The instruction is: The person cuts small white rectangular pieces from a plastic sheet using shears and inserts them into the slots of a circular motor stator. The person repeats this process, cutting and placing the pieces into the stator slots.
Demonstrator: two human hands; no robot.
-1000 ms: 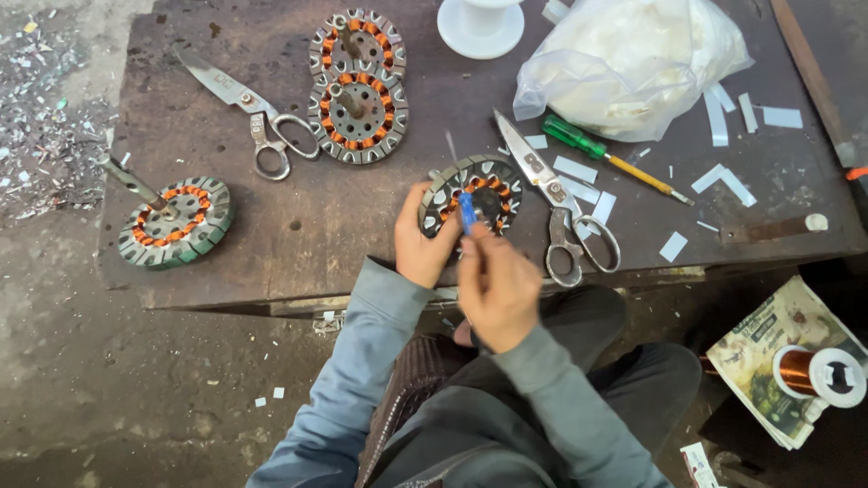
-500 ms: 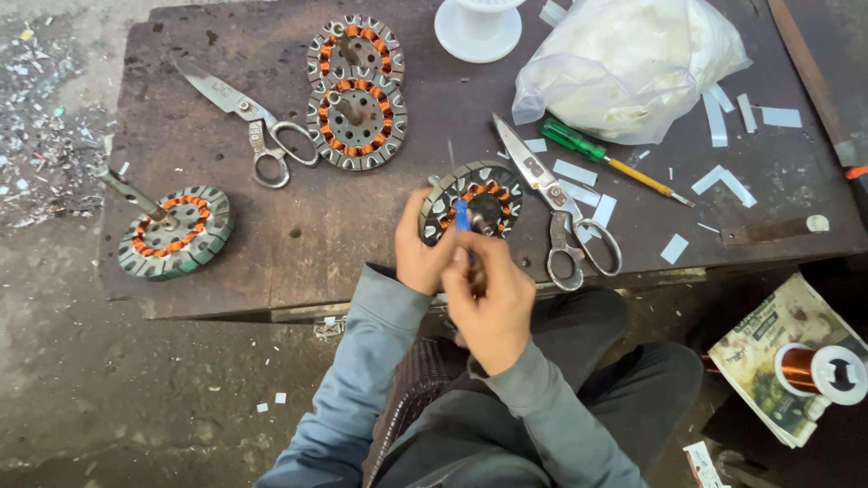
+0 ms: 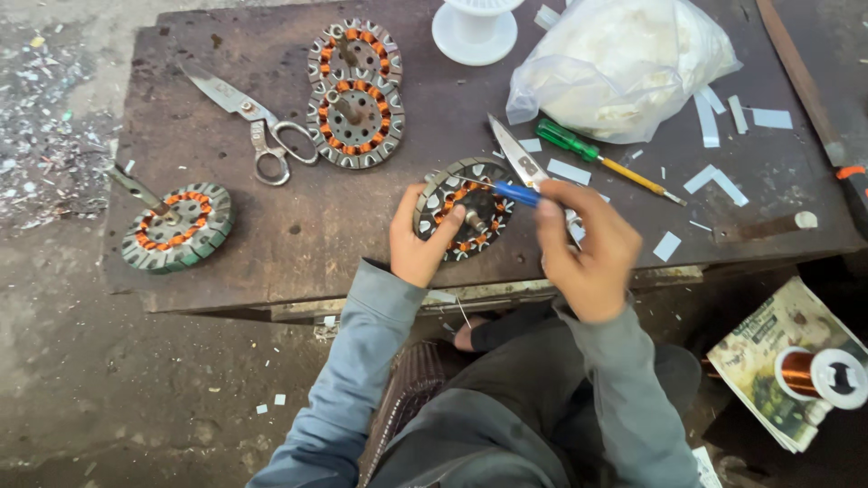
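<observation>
Right hand [image 3: 588, 258], its grip closed on a blue-handled tool [image 3: 515, 193] whose tip is hard to make out. Left hand [image 3: 418, 244] pinches the wound stator [image 3: 463, 210], tilted at the near edge of the surface [image 3: 298, 226]. Scissors [image 3: 520, 161] lie partly hidden behind the right hand; farther back, a plastic bag [image 3: 624, 63].

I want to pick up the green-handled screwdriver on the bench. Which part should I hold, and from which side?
Grip the green handle, coming from above on its near side. It lies flat, thick and free there, while the thin shaft runs away to the right and the plastic bag crowds its far side.
</observation>
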